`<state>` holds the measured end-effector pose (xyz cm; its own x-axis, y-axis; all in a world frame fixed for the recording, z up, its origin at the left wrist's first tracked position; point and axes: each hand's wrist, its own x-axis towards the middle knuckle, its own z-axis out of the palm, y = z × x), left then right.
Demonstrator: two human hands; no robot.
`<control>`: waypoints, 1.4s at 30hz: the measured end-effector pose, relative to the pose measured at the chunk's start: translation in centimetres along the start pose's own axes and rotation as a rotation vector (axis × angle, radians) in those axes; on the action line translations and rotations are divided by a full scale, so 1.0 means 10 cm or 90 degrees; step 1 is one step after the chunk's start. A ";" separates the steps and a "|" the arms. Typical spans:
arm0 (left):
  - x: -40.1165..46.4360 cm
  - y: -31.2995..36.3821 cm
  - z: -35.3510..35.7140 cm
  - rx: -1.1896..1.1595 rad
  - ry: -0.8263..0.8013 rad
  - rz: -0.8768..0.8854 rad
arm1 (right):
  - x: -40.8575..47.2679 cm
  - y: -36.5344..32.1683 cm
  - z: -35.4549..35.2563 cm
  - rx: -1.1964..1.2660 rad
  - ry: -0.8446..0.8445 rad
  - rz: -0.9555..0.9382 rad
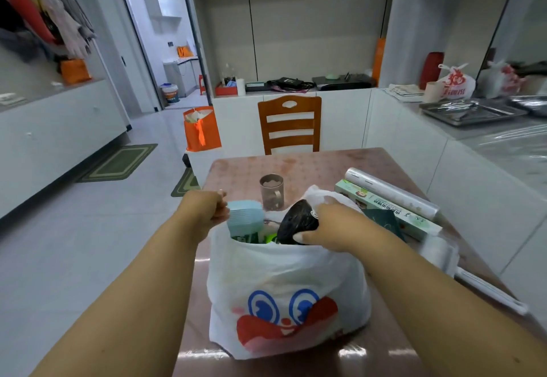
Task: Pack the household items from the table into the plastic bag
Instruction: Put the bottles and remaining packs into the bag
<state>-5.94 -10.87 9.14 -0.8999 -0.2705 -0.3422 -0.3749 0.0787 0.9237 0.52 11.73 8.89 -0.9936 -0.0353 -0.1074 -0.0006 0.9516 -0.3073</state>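
Two hands work the bag on the surface; our left grip pinches its rim open, our right grip clasps a black roll, long axis tilted, directly over the mouth.

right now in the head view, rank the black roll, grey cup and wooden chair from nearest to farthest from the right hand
1. black roll: held in the right hand, over the bag mouth.
2. grey cup: on the table just beyond, to the left.
3. wooden chair: past the table's far edge.
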 end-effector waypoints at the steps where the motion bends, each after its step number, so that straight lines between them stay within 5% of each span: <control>1: 0.05 -0.01 -0.02 0.039 0.016 0.022 | 0.01 0.00 -0.02 0.003 0.002 -0.011; 4: 0.18 -0.06 -0.09 0.190 0.097 0.072 | 0.05 0.02 -0.02 -0.030 -0.012 -0.011; 11: 0.37 -0.18 0.04 0.202 -0.026 0.118 | 0.12 0.05 0.01 -0.047 -0.012 0.042; 18: 0.59 -0.28 0.34 0.443 0.011 0.163 | 0.14 0.01 -0.03 -0.053 -0.055 0.025; 22: 0.70 -0.29 0.40 0.393 0.039 0.154 | 0.12 -0.02 -0.10 0.045 -0.016 0.032; 26: 0.74 -0.32 0.40 0.341 0.048 0.134 | 0.41 0.08 -0.18 -0.107 0.196 0.095; 28: 0.74 -0.33 0.39 0.325 0.047 0.130 | 0.62 0.22 -0.12 -0.141 0.073 0.174; 31: 0.71 -0.30 0.35 0.334 0.037 0.119 | 0.80 0.35 -0.01 0.065 -0.065 0.173; 35: 0.63 -0.22 0.27 0.340 0.036 0.140 | 0.76 0.30 -0.12 0.545 0.145 0.136; 38: 0.52 -0.06 0.23 0.332 0.020 0.161 | 0.61 0.22 -0.39 0.908 0.116 0.075; 42: 0.24 0.20 0.21 0.268 -0.087 0.137 | 0.44 0.17 -0.65 0.996 -0.007 0.051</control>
<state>-9.29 -9.32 9.82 -0.9773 -0.0791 -0.1967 -0.2093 0.5077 0.8357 -4.61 15.13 14.01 -0.9845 -0.0111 -0.1752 0.1704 -0.2991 -0.9389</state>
